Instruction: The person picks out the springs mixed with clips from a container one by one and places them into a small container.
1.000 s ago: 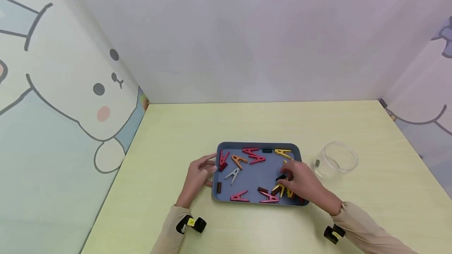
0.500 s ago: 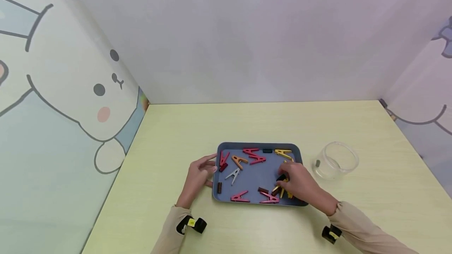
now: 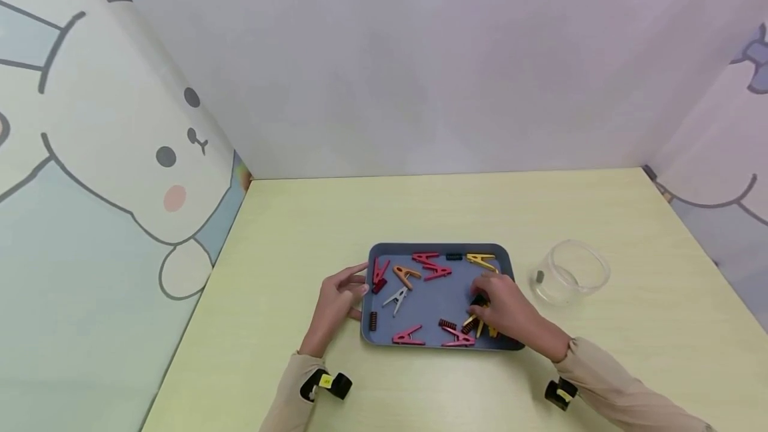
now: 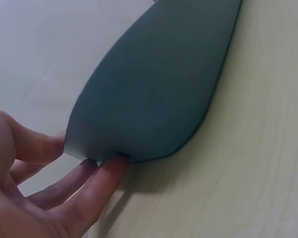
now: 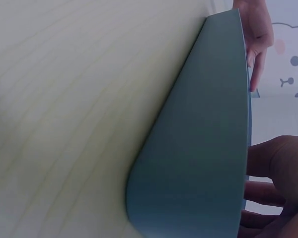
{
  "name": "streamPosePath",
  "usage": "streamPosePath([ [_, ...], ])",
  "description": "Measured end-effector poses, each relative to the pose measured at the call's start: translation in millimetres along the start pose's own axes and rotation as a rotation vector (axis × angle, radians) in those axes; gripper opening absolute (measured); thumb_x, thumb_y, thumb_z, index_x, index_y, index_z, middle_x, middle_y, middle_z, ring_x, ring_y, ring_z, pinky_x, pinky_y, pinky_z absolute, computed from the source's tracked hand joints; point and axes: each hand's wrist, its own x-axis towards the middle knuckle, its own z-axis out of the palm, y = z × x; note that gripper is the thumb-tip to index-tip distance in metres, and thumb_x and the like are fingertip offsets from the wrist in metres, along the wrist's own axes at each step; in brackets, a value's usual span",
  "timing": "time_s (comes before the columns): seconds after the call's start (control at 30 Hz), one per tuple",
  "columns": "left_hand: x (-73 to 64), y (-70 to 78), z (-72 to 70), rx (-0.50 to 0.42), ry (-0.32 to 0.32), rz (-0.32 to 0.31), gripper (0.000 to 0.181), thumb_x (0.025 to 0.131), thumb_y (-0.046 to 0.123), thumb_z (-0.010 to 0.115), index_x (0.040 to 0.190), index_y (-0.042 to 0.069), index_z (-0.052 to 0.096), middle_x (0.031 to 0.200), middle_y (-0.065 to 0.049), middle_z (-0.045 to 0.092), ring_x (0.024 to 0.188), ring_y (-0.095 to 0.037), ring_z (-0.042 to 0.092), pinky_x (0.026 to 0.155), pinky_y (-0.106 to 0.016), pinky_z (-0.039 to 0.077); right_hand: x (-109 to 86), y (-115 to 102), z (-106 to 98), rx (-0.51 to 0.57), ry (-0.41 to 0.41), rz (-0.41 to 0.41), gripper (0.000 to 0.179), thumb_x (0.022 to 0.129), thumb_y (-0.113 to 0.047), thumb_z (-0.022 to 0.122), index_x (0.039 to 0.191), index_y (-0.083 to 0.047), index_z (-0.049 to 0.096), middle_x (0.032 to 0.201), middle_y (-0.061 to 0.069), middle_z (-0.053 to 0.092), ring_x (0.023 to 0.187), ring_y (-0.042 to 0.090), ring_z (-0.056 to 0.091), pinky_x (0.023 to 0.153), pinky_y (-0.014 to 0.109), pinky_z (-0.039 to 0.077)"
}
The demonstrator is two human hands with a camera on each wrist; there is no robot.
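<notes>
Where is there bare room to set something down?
In the tray, the middle floor is bare between the white clip and the right hand. On the table, the broad strip between the tray's far edge and back wall is free. The tray's near right part is crowded: yellow clips and springs bunch there.

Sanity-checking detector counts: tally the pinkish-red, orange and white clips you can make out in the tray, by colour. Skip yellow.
Pinkish-red clips: 5
Orange clip: 1
White clip: 1
Total: 7
Only visible ones counted; the right hand hides part of the tray.
</notes>
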Motion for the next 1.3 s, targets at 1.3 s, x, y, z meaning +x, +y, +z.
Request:
streamPosePath([
  [1.3, 3.8, -2.5, -2.2, -0.04, -0.034, -0.016, 0.046, 0.086, 0.001, 0.061, 0.131, 0.012, 0.058, 0.113, -0.021, 0.061, 0.09, -0.032, 0.064, 0.053, -0.048, 0.057, 14.2, 8, -6, 0.027, -0.074, -0.034, 0.024, 0.064, 0.001, 0.082, 0.085, 0.001, 0.07, 0.07, 0.001, 0.058, 0.064, 0.011, 0.05, 0.057, 0.027, 0.049],
])
